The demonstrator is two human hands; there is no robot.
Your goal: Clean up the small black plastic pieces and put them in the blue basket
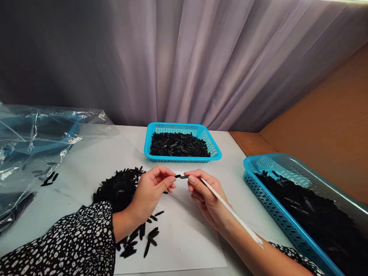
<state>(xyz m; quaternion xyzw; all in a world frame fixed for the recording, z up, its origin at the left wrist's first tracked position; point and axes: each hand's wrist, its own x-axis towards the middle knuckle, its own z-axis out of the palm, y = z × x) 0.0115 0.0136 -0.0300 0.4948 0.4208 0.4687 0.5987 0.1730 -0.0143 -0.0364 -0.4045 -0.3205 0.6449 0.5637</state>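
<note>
My left hand (pixel 149 191) and my right hand (pixel 205 195) meet above a white sheet (pixel 184 234) on the table. Between their fingertips they pinch one small black plastic piece (pixel 181 176), each hand on one end. My right hand also grips a thin white stick (pixel 230 211) that runs back along my forearm. A heap of the same black pieces (pixel 117 188) lies just left of my left hand, with loose ones (pixel 143 237) scattered under my wrist.
A blue basket (pixel 212 153) with black pieces stands behind the hands. A larger blue basket (pixel 276 211) full of them sits at the right edge. Crumpled clear plastic bag (pixel 31 142) covers the table's left. Grey curtain behind; brown surface to the right.
</note>
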